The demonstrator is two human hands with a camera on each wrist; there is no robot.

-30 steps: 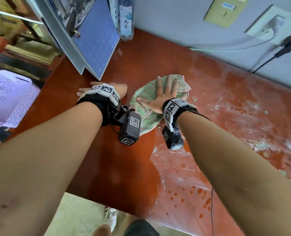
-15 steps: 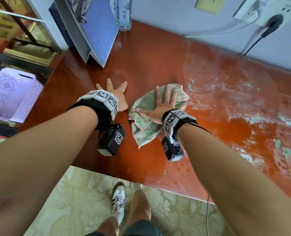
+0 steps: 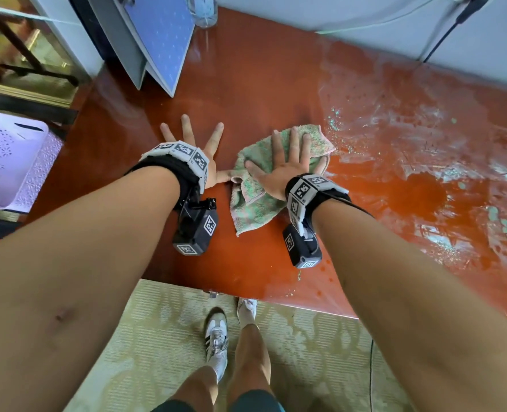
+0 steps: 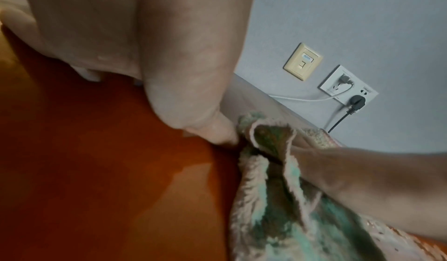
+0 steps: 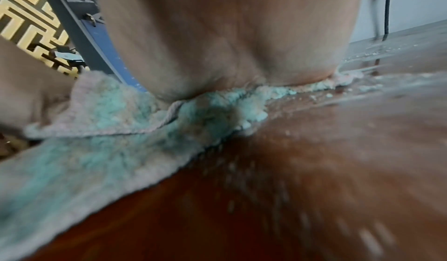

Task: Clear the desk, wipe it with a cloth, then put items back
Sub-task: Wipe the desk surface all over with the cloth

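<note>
The right hand is pressing, fingers straight, one fluffy green cloth on the glossy red surface; the left hand is lying flat, fingers spread.

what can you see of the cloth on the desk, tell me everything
The cloth is a fluffy terry towel, mottled green with pale pinkish edges. It lies crumpled and partly folded on the red-brown desk, with one corner trailing toward the near edge. The right hand presses flat on it with fingers spread; the left hand lies flat beside it, thumb tip touching its edge. Whitish smears cover the desk to its right.
</note>
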